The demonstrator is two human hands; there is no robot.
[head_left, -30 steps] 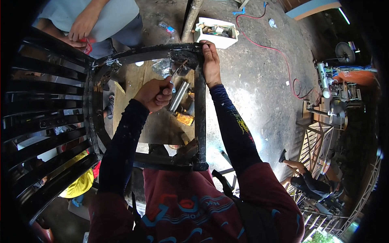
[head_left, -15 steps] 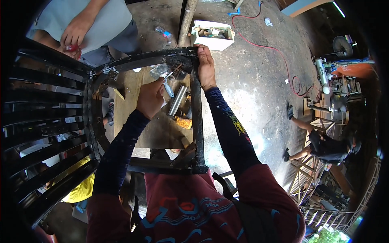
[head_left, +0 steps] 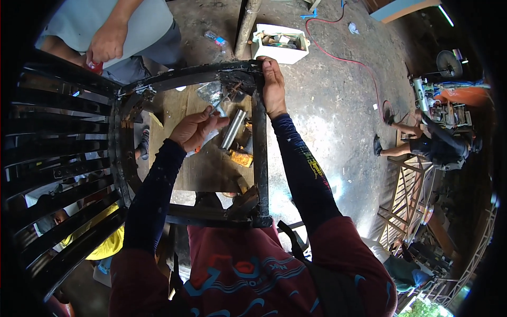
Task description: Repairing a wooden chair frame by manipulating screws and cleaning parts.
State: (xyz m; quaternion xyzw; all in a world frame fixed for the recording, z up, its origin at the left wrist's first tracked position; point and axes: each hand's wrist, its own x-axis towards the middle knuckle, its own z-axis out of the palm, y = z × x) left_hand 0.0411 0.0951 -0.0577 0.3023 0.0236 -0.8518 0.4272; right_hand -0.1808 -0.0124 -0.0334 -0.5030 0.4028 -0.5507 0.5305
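A black wooden chair frame [head_left: 259, 148] lies before me, its slatted back [head_left: 58, 148] at the left. My right hand [head_left: 273, 87] grips the frame's far right corner, thumb on top. Inside the open seat, my left hand [head_left: 196, 129] holds a thin metal-shafted tool, seemingly a screwdriver [head_left: 215, 105], between thumb and fingers. Its tip points at the brace [head_left: 235, 91] in that far corner; whether they touch, I cannot tell. An orange piece, perhaps the handle end, shows below the palm. Beneath are a shiny metal cylinder [head_left: 234, 129] and an orange-yellow block [head_left: 241, 158].
Under the frame is a wooden board [head_left: 185, 177] with a clear plastic bag [head_left: 209, 92]. Beyond stand a pole [head_left: 247, 26] and a white box of odds and ends [head_left: 280, 53]. A person [head_left: 108, 42] stands far left; another [head_left: 433, 142] is at right. A red hose [head_left: 348, 59] crosses the floor.
My left hand has turned and its fingers have loosened and spread around the tool. My right hand keeps its place on the corner. The person at right has shifted posture.
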